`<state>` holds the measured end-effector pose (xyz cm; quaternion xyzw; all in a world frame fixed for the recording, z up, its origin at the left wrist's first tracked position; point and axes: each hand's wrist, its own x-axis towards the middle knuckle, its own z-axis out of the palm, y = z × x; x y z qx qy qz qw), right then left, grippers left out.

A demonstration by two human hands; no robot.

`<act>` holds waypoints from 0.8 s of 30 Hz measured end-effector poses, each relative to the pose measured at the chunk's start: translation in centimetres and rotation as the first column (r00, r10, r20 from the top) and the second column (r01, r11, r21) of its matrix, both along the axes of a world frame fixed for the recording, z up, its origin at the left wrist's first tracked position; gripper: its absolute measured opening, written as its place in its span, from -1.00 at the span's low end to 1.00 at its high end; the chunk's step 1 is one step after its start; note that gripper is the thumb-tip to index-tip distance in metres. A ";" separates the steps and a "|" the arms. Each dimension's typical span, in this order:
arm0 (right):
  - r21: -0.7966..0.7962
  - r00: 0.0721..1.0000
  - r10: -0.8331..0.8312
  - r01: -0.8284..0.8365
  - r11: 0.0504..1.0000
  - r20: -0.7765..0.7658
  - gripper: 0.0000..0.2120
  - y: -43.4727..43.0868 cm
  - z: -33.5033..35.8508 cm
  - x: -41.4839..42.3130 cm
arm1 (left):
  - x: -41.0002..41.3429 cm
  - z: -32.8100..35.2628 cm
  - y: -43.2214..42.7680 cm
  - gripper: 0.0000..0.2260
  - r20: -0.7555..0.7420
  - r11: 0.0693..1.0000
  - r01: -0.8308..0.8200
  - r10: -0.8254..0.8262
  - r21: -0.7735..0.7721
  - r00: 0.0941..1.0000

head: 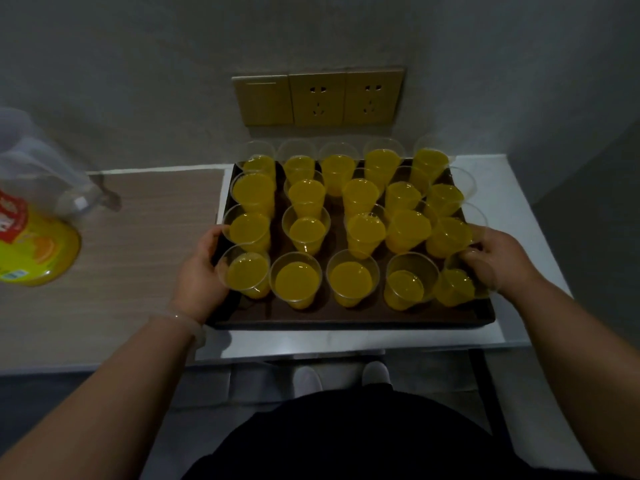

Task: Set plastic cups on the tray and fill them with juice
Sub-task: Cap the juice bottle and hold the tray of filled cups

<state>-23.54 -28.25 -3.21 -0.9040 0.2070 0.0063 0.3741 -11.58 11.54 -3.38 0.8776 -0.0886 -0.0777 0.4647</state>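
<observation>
Head view: tray (346, 316) held filled cups (297, 281).
Left hand (201, 271): I gripped its left edge.
Right hand (500, 263): gripped right edge, for balance.

Dark tray (346, 318) on white table (502, 192), juice bottle (33, 220) on wooden counter (138, 258)

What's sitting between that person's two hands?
In the head view, rows of juice-filled cups stand on the tray between the left hand and the right hand, which hold its side edges.

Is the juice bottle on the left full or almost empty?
Almost empty: the juice bottle shows yellow juice only near its base, and the clear body above it holds none.
</observation>
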 end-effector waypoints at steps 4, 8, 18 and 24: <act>0.035 1.000 0.017 -0.017 0.999 -0.002 -0.70 -0.8 0.5 0.6 | -0.3 0.2 -1.2 -0.65 0.009 1.000 -0.019 0.020 -0.013 1.000; 0.036 0.999 0.035 -0.035 0.999 -0.012 -0.66 -1.4 0.3 0.8 | -0.6 0.1 -1.8 -0.56 0.020 0.999 -0.017 0.018 -0.048 1.000; -0.012 0.998 0.061 -0.062 0.998 -0.030 -0.37 -1.8 0.1 0.9 | -0.4 -0.6 -1.3 -0.61 -0.051 0.995 -0.037 0.033 -0.087 0.998; -0.025 0.997 0.077 -0.078 0.997 -0.031 -0.37 -1.7 0.3 0.7 | -0.2 -0.4 -1.2 -0.61 -0.140 0.979 -0.057 0.030 -0.197 0.990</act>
